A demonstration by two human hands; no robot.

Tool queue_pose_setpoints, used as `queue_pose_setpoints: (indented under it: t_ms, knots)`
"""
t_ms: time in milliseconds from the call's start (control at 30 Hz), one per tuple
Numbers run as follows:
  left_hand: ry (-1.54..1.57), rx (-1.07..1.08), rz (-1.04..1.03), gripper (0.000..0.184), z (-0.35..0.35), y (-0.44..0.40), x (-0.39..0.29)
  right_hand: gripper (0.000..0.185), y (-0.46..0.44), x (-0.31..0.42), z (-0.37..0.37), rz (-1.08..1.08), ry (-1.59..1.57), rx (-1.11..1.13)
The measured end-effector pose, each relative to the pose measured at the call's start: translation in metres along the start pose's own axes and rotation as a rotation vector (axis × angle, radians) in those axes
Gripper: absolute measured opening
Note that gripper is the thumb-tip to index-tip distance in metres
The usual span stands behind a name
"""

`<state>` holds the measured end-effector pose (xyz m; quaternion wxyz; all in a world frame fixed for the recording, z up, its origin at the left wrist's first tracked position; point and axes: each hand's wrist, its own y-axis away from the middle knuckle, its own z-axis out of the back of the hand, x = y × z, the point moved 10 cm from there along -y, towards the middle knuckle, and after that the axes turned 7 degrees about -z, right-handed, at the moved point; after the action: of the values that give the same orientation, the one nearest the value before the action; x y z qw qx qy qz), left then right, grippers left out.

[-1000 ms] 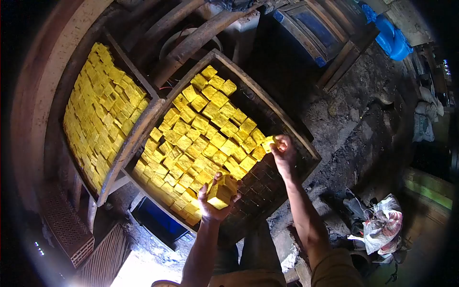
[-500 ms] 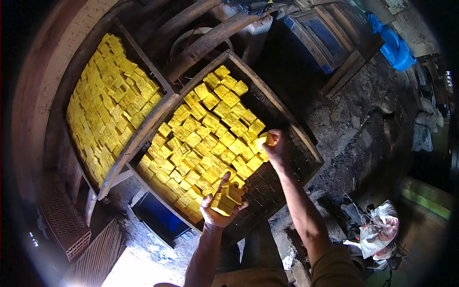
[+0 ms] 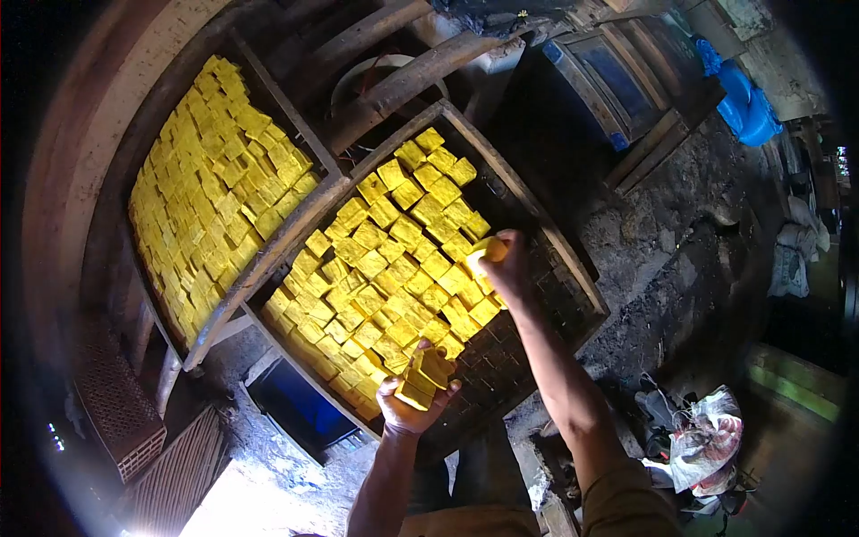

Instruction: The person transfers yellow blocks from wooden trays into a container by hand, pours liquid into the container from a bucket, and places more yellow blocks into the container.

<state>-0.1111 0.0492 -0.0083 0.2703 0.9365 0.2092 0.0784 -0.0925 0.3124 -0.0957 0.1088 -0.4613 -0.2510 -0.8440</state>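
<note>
Head view: the largest thing before you is the wooden-framed tray (image 3: 533, 211), standing at a slant, with its dark slatted base showing along the lower right. A second tray (image 3: 288, 106) adjoins it on your left, filled with tightly packed yellow pieces (image 3: 215, 179). Across your nearer tray spread the laid yellow blocks (image 3: 385, 261), set in uneven rows, with narrow dark gaps between some of them. Beyond, at upper right, is a framed wooden box (image 3: 617, 80); at lower left you have a brown perforated crate (image 3: 112, 394), and a blue-lined bin (image 3: 300, 407) sits low beside the tray's left corner. A white and red bag (image 3: 707, 438) lies to your right, and a bright blue bag (image 3: 747, 107) farther up. Your left hand (image 3: 412, 419) is palm up at the near edge of the rows, fingers curled around a small stack of blocks (image 3: 425, 371). Your right hand (image 3: 510, 273) grasps a single block (image 3: 481, 255) at the right edge of the rows; whether it touches those below, you cannot tell.
</note>
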Motion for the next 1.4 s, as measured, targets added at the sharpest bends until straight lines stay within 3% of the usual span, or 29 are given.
queue_pose_setpoints:
  t_ms: [33,67,200,233,300,333,400,433,500,533,600,667,733,800,867,900,933,967,1000,1067,1100,1167,1200,1267,1300,1400]
  knots:
    - [0.004,0.006,-0.004,0.072,-0.002,0.001,-0.002,0.056,-0.005,-0.008,0.005,-0.157,-0.25,0.031]
    - [0.004,0.007,-0.008,0.072,-0.001,0.001,-0.005,0.055,-0.006,0.005,0.013,-0.099,-0.325,0.031]
    - [0.045,0.02,-0.021,0.068,0.003,0.002,-0.008,0.055,-0.031,0.017,-0.015,-0.102,-0.289,0.235]
    - [0.042,0.045,-0.017,0.068,0.002,0.0,-0.009,0.056,-0.047,0.006,-0.022,0.035,0.286,0.041]
    - [0.031,0.067,-0.015,0.069,-0.003,0.002,-0.012,0.057,-0.027,0.044,-0.02,0.392,0.782,-0.397]
    - [0.01,0.023,-0.035,0.07,-0.003,0.002,-0.015,0.057,-0.019,0.046,-0.026,0.393,0.777,-0.395]
    - [-0.011,-0.024,-0.052,0.072,-0.001,0.001,-0.02,0.059,-0.007,0.041,-0.047,0.368,0.687,-0.216]
    - [0.01,-0.005,-0.053,0.074,0.0,-0.004,-0.023,0.061,0.0,0.057,-0.041,0.228,0.467,-0.047]
    - [0.006,0.02,-0.067,0.074,0.008,-0.02,-0.029,0.054,0.007,0.063,-0.04,0.286,0.385,-0.047]
    - [-0.041,-0.069,-0.123,0.068,0.019,-0.03,-0.034,0.051,0.005,0.066,-0.034,0.3,0.323,-0.042]
    - [0.01,-0.097,-0.132,0.064,0.024,-0.053,-0.038,0.043,-0.019,0.041,-0.032,0.017,-0.164,0.226]
    - [-0.036,-0.023,-0.184,0.053,0.015,-0.074,-0.043,0.045,-0.017,0.056,-0.012,0.04,-0.27,0.288]
    - [0.035,-0.047,-0.238,0.056,0.01,-0.083,-0.042,0.048,0.026,0.055,-0.004,-0.102,-0.427,0.403]
    - [0.037,0.05,-0.179,0.058,-0.006,-0.085,-0.025,0.056,0.082,0.104,0.006,0.164,-0.035,0.451]
    - [-0.07,0.069,-0.119,0.06,0.001,-0.084,-0.004,0.058,0.131,0.1,-0.006,0.302,0.237,0.358]
    - [-0.108,0.08,-0.187,0.064,0.008,-0.075,0.002,0.061,0.154,0.093,-0.016,0.34,0.284,0.378]
    - [0.055,0.304,-0.146,0.069,0.007,-0.072,0.01,0.065,0.167,0.09,-0.023,0.382,0.329,0.398]
    - [-0.027,0.15,-0.2,0.066,0.026,-0.062,0.008,0.072,0.166,0.092,-0.02,0.331,0.319,0.5]
    - [-0.109,-0.005,-0.255,0.064,0.046,-0.05,0.002,0.062,0.155,0.069,-0.013,0.053,0.049,0.634]
    - [0.15,-0.078,-0.041,0.069,0.063,-0.035,0.015,0.049,0.112,0.03,0.039,0.044,0.19,0.119]
    - [0.124,-0.04,-0.03,0.071,0.076,-0.03,0.014,0.049,0.102,0.005,0.033,0.039,0.186,0.119]
    - [0.093,0.003,-0.021,0.074,0.076,-0.027,0.011,0.04,0.095,-0.004,0.04,0.334,0.615,-0.293]
    - [0.049,0.004,-0.027,0.074,0.064,-0.02,0.01,0.035,0.111,0.007,0.028,0.462,0.682,-0.388]
    - [0.004,0.012,-0.035,0.075,0.046,-0.013,0.007,0.031,0.113,-0.001,0.033,0.353,0.335,-0.268]
    - [-0.024,-0.013,-0.026,0.074,0.044,-0.007,0.006,0.03,0.111,-0.017,0.037,0.155,0.178,-0.244]
    - [-0.088,-0.025,-0.011,0.074,0.035,0.005,-0.001,0.029,0.096,-0.008,0.047,0.13,0.071,-0.208]
